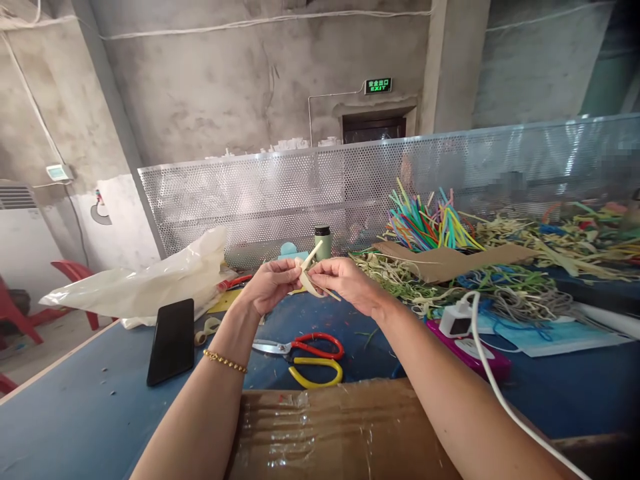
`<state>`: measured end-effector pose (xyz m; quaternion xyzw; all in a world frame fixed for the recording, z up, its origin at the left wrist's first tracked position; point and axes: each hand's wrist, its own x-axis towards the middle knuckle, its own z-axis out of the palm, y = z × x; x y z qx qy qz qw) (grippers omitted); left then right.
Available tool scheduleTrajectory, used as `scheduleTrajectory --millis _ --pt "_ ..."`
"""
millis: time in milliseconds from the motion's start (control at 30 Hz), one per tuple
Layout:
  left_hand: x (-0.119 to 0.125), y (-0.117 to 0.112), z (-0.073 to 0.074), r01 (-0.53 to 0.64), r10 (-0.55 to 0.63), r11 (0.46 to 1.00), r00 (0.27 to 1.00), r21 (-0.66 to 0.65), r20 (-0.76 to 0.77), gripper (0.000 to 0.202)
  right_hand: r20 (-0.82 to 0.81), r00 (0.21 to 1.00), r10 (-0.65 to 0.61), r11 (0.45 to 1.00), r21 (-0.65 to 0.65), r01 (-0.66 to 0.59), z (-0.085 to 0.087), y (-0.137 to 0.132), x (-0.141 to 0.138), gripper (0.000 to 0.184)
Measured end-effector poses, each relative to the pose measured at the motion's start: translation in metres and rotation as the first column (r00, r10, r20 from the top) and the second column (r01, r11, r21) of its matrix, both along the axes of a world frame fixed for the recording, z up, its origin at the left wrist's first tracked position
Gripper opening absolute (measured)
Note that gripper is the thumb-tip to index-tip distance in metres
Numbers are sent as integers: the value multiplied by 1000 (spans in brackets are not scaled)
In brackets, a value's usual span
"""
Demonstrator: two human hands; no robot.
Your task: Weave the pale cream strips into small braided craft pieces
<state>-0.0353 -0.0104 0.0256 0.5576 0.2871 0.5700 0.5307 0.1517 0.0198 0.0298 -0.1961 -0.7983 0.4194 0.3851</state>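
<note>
My left hand (270, 283) and my right hand (345, 281) meet above the blue table (90, 413), both pinched on a pale cream strip (309, 270) that is bent between them. One end of the strip sticks up to the right; a thin end pokes out below my right fingers. A gold bracelet sits on my left wrist. Under the hands lie scissors with red and yellow handles (313, 360).
A black phone (171, 341) lies at left beside a white plastic bag (150, 283). A taped cardboard box (340, 433) is at the near edge. Coloured strips (430, 223), cardboard and a tangle of shreds fill the right. A charger with white cable (457, 320), a green bottle (323, 241) and a perforated metal screen stand behind.
</note>
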Motion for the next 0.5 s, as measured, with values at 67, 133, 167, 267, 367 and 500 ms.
scheduleTrajectory --millis 67,133,167,267,367,500 --pt "0 0 1 -17 17 1000 1000 22 0 17 -33 998 50 998 -45 -51 1 -2 1 23" --pt "1 -1 1 -50 50 998 999 38 5 17 -59 994 87 994 -60 -91 0 -1 1 27" --pt "2 -1 2 -67 67 997 998 46 8 18 -67 993 101 993 -60 -105 0 0 1 29" --pt "6 -2 3 -108 108 992 994 60 6 18 -69 992 105 993 -49 -108 -1 1 1 34" --pt "9 -4 3 -128 129 989 992 71 -10 16 -39 996 78 994 -74 -81 0 0 1 31" --pt "11 -4 4 -151 153 985 988 82 -22 14 -42 999 30 997 -76 -33 -1 1 1 28"
